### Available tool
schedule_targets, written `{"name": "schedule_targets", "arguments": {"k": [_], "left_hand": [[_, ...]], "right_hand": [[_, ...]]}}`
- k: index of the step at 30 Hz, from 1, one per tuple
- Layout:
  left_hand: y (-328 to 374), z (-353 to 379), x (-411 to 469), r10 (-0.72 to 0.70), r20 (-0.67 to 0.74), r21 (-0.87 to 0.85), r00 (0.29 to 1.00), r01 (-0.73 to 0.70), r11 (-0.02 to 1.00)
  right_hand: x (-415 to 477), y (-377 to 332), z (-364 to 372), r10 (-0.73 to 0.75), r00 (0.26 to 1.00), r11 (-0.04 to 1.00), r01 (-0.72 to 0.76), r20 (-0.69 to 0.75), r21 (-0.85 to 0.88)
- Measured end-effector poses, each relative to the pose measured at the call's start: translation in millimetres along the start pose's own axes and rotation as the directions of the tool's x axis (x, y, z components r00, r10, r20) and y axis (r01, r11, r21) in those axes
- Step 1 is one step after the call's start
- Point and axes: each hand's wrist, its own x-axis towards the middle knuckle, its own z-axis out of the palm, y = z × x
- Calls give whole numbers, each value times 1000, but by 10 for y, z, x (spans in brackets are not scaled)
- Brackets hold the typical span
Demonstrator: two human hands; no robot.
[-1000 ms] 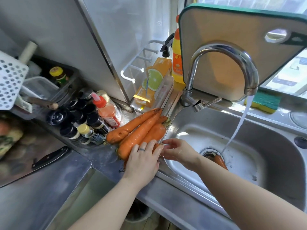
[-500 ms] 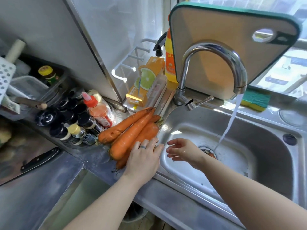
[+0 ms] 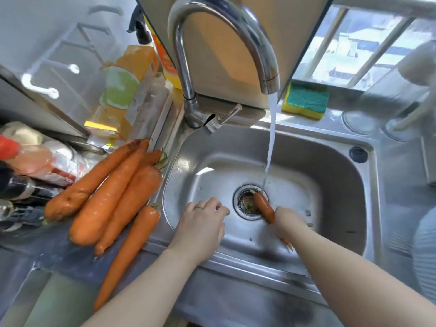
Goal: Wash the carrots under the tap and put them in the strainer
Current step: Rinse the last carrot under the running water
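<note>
Water runs from the curved steel tap point(image 3: 226, 31) into the steel sink point(image 3: 342, 175). A small carrot point(image 3: 263, 204) lies over the drain with the stream landing on its top end; my right hand point(image 3: 289, 220) grips its lower half. My left hand point(image 3: 203, 223) hovers over the sink's left side, fingers loosely curled and holding nothing. Several large unwashed carrots point(image 3: 113, 197) lie piled on the counter left of the sink, with one long carrot point(image 3: 129, 251) nearest me. No strainer is in view.
A yellow-green sponge point(image 3: 305, 100) sits behind the sink on the right. A cutting board point(image 3: 226, 55) leans behind the tap. Bottles point(image 3: 35, 161) and an orange carton point(image 3: 125, 88) crowd the counter on the left. A pale blurred object point(image 3: 424, 251) sits at the right edge.
My right hand moved from the carrot pile into the sink and took hold of the small carrot at the drain. My left hand left the pile and came over the sink. The view moved closer.
</note>
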Motion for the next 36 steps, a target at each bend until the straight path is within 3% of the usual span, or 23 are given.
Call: {"name": "schedule_targets", "arguments": {"k": [2, 6, 9, 12, 14, 16, 18, 20, 22, 24, 27, 29, 32, 34, 36], "left_hand": [[-15, 11, 45, -23, 80, -14, 997, 24, 1000], [-29, 22, 119, -79, 104, -108, 991, 90, 990], [6, 69, 225, -165, 185, -295, 969, 215, 931], [136, 138, 429, -270, 281, -557, 921, 386, 735], [257, 165, 582, -344, 405, -698, 847, 530, 481], [395, 153, 742, -327, 597, -766, 732, 642, 39], [529, 80, 904, -199, 714, -680, 672, 597, -425], [659, -1, 1066, -167, 715, -601, 678, 475, -643], [801, -96, 1188, -231, 690, -607, 686, 374, -701], [942, -208, 1274, -300, 674, -643, 675, 336, -689], [1068, -349, 1381, -319, 647, -660, 693, 299, -689], [1062, -419, 1418, -292, 616, -672, 731, 295, -679], [948, -499, 1390, -229, 557, -687, 798, 288, -667], [855, -497, 1356, -187, 525, -672, 830, 269, -690], [796, -500, 1330, -126, 503, -623, 855, 258, -738]], "right_hand": [[91, -12, 50, 2, 999, 1000, -2, -34, 11], [160, -22, 75, -16, 995, 1000, 17, -94, 13], [103, -51, 21, -21, 999, 964, 31, -41, 264], [-115, -65, -139, -52, 998, 854, 63, -35, 516], [-346, -63, -287, -110, 994, 777, 101, -24, 622], [-600, -42, -432, -169, 985, 683, 134, -22, 718], [-808, -9, -553, -225, 974, 652, 161, -13, 741], [-941, 50, -659, -253, 967, 650, 159, 14, 743], [-1004, 106, -759, -241, 970, 673, 148, 26, 724], [-1033, 118, -847, -190, 981, 793, 169, -27, 585], [-1034, 95, -889, -77, 953, 972, 137, -293, 191], [-999, 88, -906, -53, 917, 973, 136, -394, 185], [-928, 96, -993, -143, 967, 850, 229, -211, 475], [-963, 76, -1060, -265, 963, 608, 123, 54, 784], [-1010, 65, -1112, -441, 861, 312, -119, 254, 943]]}}
